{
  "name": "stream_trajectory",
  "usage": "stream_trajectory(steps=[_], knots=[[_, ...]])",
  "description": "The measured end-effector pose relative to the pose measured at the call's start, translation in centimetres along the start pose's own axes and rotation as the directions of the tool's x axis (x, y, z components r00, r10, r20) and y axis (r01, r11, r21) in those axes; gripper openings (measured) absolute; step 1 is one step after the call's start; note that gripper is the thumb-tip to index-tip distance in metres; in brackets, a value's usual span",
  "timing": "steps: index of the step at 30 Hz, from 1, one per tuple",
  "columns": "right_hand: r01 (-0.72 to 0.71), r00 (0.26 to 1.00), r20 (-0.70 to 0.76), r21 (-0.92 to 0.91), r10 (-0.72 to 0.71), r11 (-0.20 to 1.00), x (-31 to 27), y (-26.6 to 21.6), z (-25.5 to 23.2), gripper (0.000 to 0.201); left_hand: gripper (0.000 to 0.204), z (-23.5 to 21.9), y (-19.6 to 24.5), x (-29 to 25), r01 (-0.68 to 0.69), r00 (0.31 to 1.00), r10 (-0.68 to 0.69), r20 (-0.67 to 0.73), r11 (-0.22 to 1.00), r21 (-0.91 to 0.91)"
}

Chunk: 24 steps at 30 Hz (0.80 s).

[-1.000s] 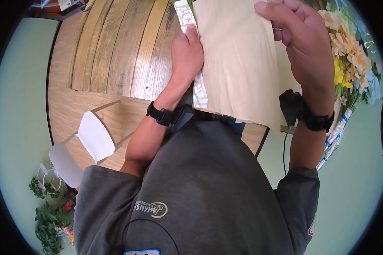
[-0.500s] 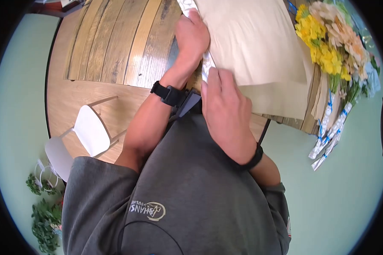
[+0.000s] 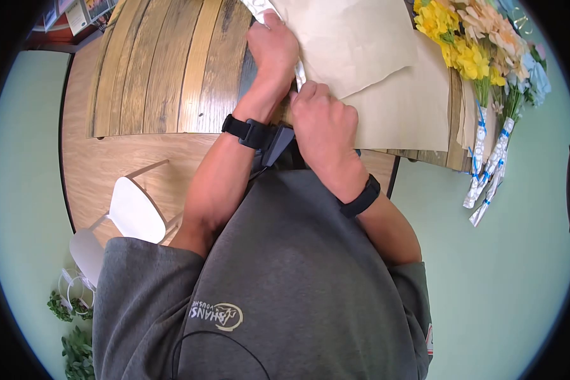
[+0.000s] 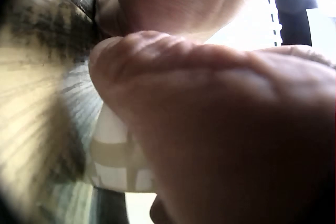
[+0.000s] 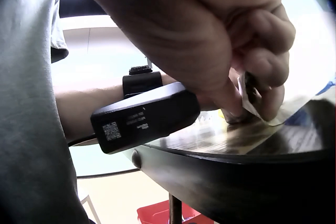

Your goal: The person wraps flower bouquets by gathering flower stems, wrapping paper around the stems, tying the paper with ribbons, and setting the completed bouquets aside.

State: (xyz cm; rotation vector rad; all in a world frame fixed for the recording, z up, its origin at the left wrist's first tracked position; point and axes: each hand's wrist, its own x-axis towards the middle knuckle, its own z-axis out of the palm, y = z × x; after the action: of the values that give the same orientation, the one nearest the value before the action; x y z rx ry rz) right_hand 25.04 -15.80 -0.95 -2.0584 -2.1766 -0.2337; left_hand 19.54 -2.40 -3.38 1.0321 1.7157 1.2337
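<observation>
A narrow roll of white wrapping paper point(image 3: 257, 8) with tan print lies along the left edge of pale beige paper point(image 3: 354, 50) on the table. My left hand point(image 3: 275, 53) grips this roll, its thumb on top. In the left wrist view the printed roll point(image 4: 113, 169) shows below that thumb. Closer to my body, my right hand point(image 3: 326, 123) pinches the roll's near end between thumb and fingers. The right wrist view has the right hand point(image 5: 247, 40) low over the table edge, with a fold of paper between its fingertips. The roll's inside is hidden.
Yellow flowers point(image 3: 472, 60), peach flowers point(image 3: 491, 31) and blue ones lie at the right, their stems wrapped in white with blue ties point(image 3: 494, 152). A second beige sheet point(image 3: 405, 117) lies underneath. White chairs point(image 3: 136, 212) stand left; a red bin point(image 5: 155, 212) sits below the table.
My right hand let go of the beige paper's right side and came left to the roll's near end. The paper dropped flatter onto the table, uncovering the flowers. My left hand kept its grip.
</observation>
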Motion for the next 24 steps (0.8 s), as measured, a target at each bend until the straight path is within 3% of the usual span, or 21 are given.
stream_trajectory(steps=[4,6,9,11,14,15,17,21,22,24], knots=[[-0.01,1.0,0.012,0.183,0.008,0.983,0.8,0.6,0.0,0.025,0.05,-0.1,-0.5,0.4,0.016,1.0,-0.016,-0.003,0.992,-0.126],[-0.048,0.999,0.009,0.399,0.049,0.916,0.9,0.9,0.1,0.028,0.046,-0.4,-0.7,0.3,0.032,0.997,-0.014,0.069,0.965,-0.261],[-0.074,0.997,0.028,0.513,0.069,0.855,1.0,1.1,0.2,0.031,0.043,-0.4,-1.1,0.5,0.034,0.995,-0.002,0.096,0.941,-0.336],[-0.078,0.997,0.03,0.537,0.074,0.84,1.0,1.2,0.0,0.03,0.042,-0.9,-1.1,0.4,0.073,0.989,-0.027,0.146,0.946,-0.317],[-0.087,0.996,0.027,0.588,0.087,0.804,0.9,1.8,-0.3,0.029,0.046,-1.5,-1.0,-0.2,0.125,0.944,0.018,0.329,0.904,-0.409],[-0.089,0.995,0.026,0.62,0.093,0.78,0.9,2.1,-0.4,0.028,0.046,-2.0,-0.9,-0.2,0.11,0.946,0.038,0.321,0.895,-0.431],[-0.105,0.994,0.048,0.643,0.096,0.759,0.7,2.6,-0.6,0.029,0.052,-2.9,-0.6,-0.3,0.197,0.898,0.008,0.439,0.887,-0.418],[-0.189,0.982,0.149,0.723,0.117,0.665,0.5,2.7,-1.3,0.031,0.058,-3.4,0.7,0.2,0.283,0.899,-0.034,0.436,0.806,-0.519],[-0.172,0.985,0.139,0.724,0.102,0.669,0.4,2.7,-1.7,0.031,0.061,-3.5,0.8,0.5,0.338,0.893,-0.08,0.444,0.771,-0.54],[-0.225,0.965,0.256,0.684,0.061,0.694,0.4,2.6,-2.4,0.024,0.066,-3.5,0.4,1.5,0.4,0.88,-0.122,0.458,0.711,-0.579]])
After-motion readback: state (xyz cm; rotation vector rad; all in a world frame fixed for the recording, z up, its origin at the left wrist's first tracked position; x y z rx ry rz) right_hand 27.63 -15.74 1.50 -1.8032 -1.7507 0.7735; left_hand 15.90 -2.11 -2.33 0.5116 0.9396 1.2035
